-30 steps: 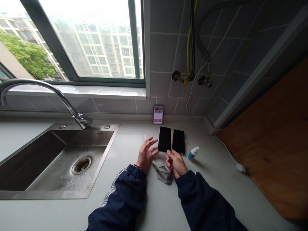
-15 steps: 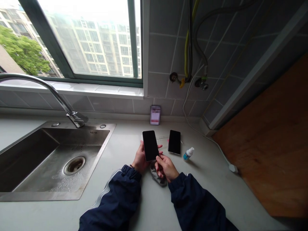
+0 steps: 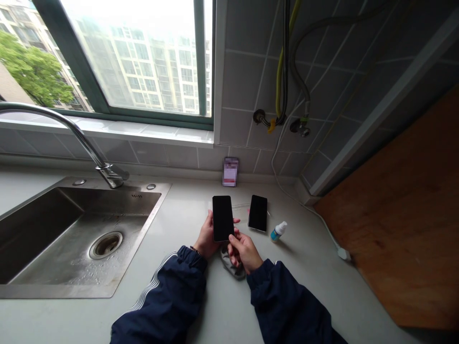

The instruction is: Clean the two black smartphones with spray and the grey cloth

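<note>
A smartphone (image 3: 223, 218) with a dark screen is held face up above the counter. My left hand (image 3: 207, 236) cradles it from the left and beneath, with fingertips showing past its right edge. At the lower right corner, my right hand (image 3: 244, 248) grips the phone, its thumb on the front. A grey cloth (image 3: 232, 268) shows below the right hand; whether the fingers touch it is hidden. To the right lies a second dark-screened phone (image 3: 257, 213). Beside that stands a small spray bottle (image 3: 278, 231) with a white cap and blue label.
Another phone (image 3: 230, 172) with a lit, blurred screen leans against the tiled wall. On the left is a steel sink (image 3: 143, 234) with a curved faucet (image 3: 84, 138). A white cable (image 3: 324, 220) runs along the right side to a plug near a wooden panel (image 3: 401, 229).
The held phone has turned slightly more upright, both hands keeping their grip. My view has shifted a little; the other things stay in place.
</note>
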`<move>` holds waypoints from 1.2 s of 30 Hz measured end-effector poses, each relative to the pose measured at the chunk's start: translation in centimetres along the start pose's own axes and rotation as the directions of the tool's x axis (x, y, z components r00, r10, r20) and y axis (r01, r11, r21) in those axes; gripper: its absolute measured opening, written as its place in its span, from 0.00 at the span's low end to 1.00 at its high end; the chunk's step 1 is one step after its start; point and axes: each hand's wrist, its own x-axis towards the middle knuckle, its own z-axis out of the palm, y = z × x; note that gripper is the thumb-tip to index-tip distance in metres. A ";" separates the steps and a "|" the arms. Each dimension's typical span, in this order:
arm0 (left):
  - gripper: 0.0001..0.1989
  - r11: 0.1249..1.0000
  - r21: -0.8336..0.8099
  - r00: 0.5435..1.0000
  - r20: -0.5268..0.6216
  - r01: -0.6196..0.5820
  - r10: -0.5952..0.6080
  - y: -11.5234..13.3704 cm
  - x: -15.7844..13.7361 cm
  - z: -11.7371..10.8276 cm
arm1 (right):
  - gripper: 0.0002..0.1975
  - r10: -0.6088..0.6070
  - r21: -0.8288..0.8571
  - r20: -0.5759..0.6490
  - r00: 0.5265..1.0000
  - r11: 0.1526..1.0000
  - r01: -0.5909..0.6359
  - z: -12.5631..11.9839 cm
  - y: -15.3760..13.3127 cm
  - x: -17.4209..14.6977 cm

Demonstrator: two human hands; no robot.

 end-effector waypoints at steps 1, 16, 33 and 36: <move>0.44 1.000 -0.002 1.000 0.007 0.004 -0.004 0.0 0.0 -0.1 | 0.29 -0.002 0.001 -0.003 1.000 1.000 0.002 0.0 0.0 -0.1; 0.38 0.993 -0.027 0.987 -0.121 -0.114 0.110 0.3 -0.1 0.4 | 0.25 -0.304 -0.165 -0.215 0.928 0.948 0.272 -1.0 -2.1 -2.0; 0.37 0.994 -0.025 0.987 -0.127 -0.104 0.100 0.3 0.1 0.6 | 0.17 -0.607 -0.436 -0.665 0.435 0.788 0.434 -14.4 -3.4 -5.3; 0.37 0.994 -0.018 0.986 -0.127 -0.107 0.104 0.2 0.1 0.6 | 0.14 -0.570 -0.426 -0.690 0.445 0.818 0.388 -14.8 -2.8 -5.0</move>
